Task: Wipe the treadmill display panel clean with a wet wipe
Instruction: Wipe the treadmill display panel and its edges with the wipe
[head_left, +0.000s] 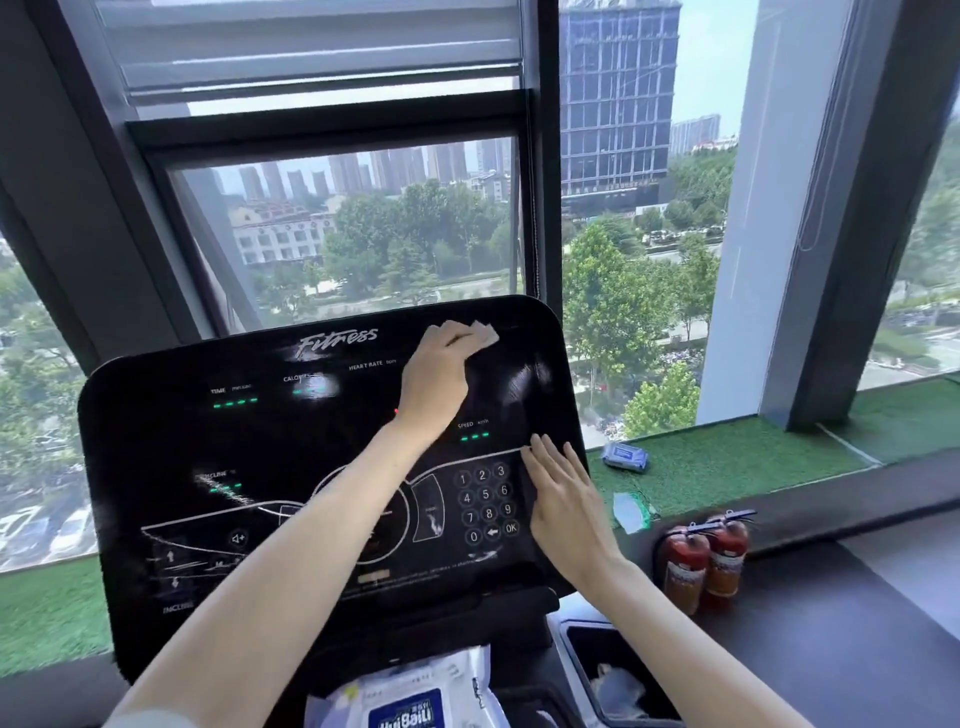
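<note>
While the left hand (436, 374) curls its fingers over a white wet wipe (484, 332) and presses it to the upper right of the black treadmill display panel (208, 441), the right hand (563, 493) lies flat on the panel's right edge. Its fingers are straight and close together, beside the number keypad (485, 501). A wipe pack (410, 699) lies below the panel. The dark bin (592, 647) beside it holds something pale and crumpled. A blue pack (625, 457) sits on the green sill (753, 457).
</note>
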